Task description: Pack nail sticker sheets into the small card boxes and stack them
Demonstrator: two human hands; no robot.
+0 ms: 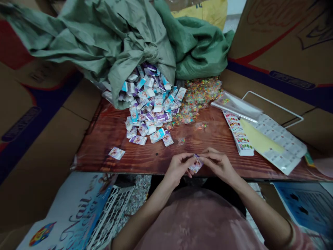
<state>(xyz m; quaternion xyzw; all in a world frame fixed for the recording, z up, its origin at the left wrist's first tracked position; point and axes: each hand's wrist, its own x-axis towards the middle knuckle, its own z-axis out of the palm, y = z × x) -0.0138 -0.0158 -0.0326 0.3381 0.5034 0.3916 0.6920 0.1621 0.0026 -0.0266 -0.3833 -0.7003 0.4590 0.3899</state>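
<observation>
Between my hands, over the table's front edge, is a small printed box (195, 165) in white and purple. My left hand (179, 166) pinches its left side, and my right hand (215, 162) has its fingers closed at the upper right corner. Whether the box's end flap is open cannot be made out. Ahead lies a heap of similar small boxes (153, 104), spilling from the mouth of a grey-green sack (145, 38). One single box (117, 153) lies apart on the left. Right of the heap are many tiny clear packets (197, 97) with bright coloured pieces inside.
A dark red wooden table (145, 159) carries everything. On the right lie sticker sheets (238, 133), printed sheets (281, 139) and clear plastic sleeves (238, 106). Large cardboard cartons (281, 69) flank both sides. A green sack (200, 48) stands behind; a Nail Stickers carton (75, 208) sits lower left.
</observation>
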